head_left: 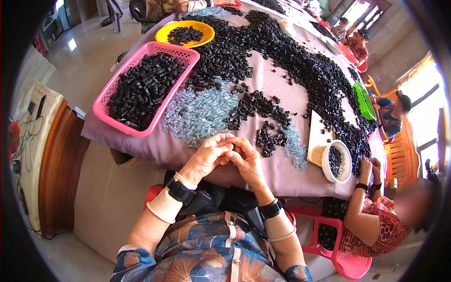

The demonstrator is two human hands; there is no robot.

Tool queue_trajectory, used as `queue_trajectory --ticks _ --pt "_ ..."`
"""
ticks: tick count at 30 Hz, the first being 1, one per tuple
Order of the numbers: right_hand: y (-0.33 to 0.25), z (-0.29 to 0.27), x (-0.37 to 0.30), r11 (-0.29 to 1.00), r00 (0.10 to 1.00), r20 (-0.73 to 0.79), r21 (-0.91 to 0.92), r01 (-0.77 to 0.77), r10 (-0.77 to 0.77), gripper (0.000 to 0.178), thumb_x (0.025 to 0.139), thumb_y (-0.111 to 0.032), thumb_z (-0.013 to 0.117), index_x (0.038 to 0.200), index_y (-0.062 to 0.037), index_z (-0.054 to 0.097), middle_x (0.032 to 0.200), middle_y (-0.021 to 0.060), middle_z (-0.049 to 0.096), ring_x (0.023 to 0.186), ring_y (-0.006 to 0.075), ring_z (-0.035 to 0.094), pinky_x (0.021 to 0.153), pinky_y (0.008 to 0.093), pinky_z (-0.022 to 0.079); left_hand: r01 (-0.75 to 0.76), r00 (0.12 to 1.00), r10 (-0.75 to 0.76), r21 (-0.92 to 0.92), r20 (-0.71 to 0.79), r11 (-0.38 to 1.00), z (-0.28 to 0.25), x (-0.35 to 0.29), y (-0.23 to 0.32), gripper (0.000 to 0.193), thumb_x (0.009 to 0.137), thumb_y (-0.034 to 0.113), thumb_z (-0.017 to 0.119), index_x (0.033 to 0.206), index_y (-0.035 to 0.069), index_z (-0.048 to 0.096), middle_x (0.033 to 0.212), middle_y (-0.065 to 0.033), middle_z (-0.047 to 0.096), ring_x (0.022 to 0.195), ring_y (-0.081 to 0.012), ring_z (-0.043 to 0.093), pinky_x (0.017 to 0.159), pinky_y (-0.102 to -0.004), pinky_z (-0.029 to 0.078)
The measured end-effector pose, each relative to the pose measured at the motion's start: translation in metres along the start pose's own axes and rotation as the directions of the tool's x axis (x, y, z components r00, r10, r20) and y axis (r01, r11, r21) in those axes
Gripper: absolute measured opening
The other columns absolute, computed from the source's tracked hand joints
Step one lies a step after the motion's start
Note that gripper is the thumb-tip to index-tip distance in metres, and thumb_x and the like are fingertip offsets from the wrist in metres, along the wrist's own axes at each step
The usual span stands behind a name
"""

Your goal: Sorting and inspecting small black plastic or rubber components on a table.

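My left hand and my right hand meet at the table's near edge, fingertips pinched together. A small black piece shows between them, mostly covered by the fingers. Just beyond lies a heap of small clear bluish plastic pieces. Short black cylindrical pieces are piled past my right hand, beside a smaller strip of clear pieces. To the left, a pink plastic basket is full of black cylindrical pieces.
A yellow plate holds black pieces beyond the basket. A white bowl of small dark parts stands right, by a pale board. Black pieces spread along the cloth-covered table. A co-worker sits at the right; a green basket lies farther off.
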State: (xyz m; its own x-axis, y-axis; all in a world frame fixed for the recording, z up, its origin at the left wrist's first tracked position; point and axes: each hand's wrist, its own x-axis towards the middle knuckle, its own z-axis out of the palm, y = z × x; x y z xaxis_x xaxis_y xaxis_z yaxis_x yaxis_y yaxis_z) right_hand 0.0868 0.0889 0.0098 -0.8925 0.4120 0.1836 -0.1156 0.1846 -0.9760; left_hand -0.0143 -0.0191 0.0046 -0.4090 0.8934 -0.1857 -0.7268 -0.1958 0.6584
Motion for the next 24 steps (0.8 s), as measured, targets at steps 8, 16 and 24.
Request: queue_trajectory --ticks 8,16,24 --pt "-0.0094 0.0053 -0.0009 0.995 0.999 -0.012 -0.085 0.049 -0.05 0.026 0.082 -0.014 0.062 0.103 -0.0004 0.056 0.097 0.007 0.053 0.086 0.0134 0.053 0.076 0.0247 0.044 0.008 1.0 -0.008 -0.046 0.0 0.999 -0.0014 0.0002 0.0 0.029 0.084 0.006 0.057 0.111 0.005 0.047 0.086 -0.0032 0.057 0.061 -0.0061 0.051 0.05 -0.0174 0.041" --pt "0.0 0.008 -0.0011 0.998 0.998 -0.038 -0.042 0.056 -0.058 0.022 0.083 -0.014 0.06 0.099 -0.0005 0.056 0.097 0.0086 0.053 0.085 0.0145 0.054 0.073 0.0248 0.044 0.006 1.0 -0.005 -0.059 0.02 0.998 -0.0013 -0.0008 0.0005 0.032 0.082 0.006 0.059 0.111 0.005 0.047 0.084 -0.0018 0.056 0.058 -0.006 0.049 0.049 -0.0175 0.04" --pt "-0.0046 0.0111 -0.0002 0.99 0.994 -0.056 -0.114 0.089 -0.096 0.016 0.087 -0.01 0.052 0.097 0.0013 0.055 0.087 0.0031 0.05 0.072 0.0071 0.053 0.068 0.0208 0.043 0.053 0.999 -0.052 -0.058 0.011 0.997 0.0011 -0.0008 0.005 0.029 0.083 0.006 0.057 0.111 0.006 0.047 0.083 -0.0006 0.056 0.059 -0.0053 0.05 0.048 -0.0178 0.04"
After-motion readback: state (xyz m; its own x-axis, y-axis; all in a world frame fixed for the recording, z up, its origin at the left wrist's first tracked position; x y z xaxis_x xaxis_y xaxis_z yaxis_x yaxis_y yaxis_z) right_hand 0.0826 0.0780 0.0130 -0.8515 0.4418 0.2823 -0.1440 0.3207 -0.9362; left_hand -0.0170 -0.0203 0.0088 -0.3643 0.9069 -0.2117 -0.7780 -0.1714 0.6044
